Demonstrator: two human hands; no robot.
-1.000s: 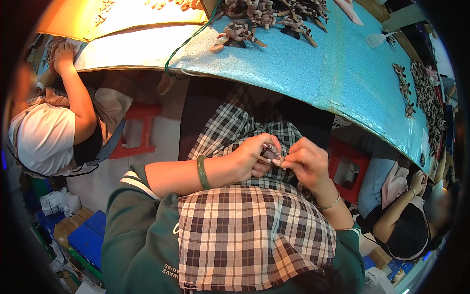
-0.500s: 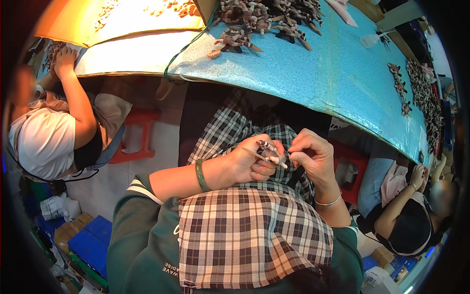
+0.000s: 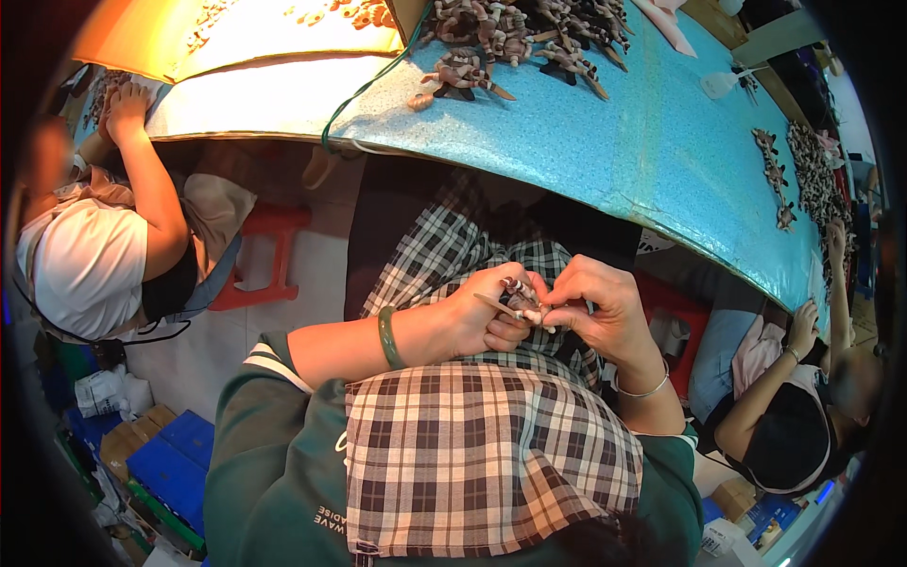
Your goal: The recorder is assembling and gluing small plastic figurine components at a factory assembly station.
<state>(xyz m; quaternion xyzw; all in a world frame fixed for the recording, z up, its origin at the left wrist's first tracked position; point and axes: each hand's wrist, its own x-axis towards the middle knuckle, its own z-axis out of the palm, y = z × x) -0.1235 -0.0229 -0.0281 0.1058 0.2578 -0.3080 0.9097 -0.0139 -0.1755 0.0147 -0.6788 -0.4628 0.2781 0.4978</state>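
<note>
Above my lap, my left hand [image 3: 480, 310] is closed around a small painted figurine [image 3: 522, 300] with brown-and-white limbs. A tan blade-like piece [image 3: 493, 304] sticks out from it past my fingers. From the other side, my right hand [image 3: 597, 300] comes in with thumb and forefinger pinched together, touching the figurine's right edge. Whatever small part sits between those fingertips is hidden. A checked apron [image 3: 491, 454] covers my lap below both hands.
Beyond my knees stands a blue-topped table [image 3: 567, 132] with a pile of similar figurines [image 3: 501, 33]. A lit cardboard box [image 3: 255, 52] is at its left. A white squeeze bottle [image 3: 720, 83] lies at the right. Co-workers sit on both sides, near a red stool [image 3: 269, 255].
My right hand has moved slightly left, its fingertips now closer against the figurine. At the right, the co-worker has raised one arm toward the table's far figurines.
</note>
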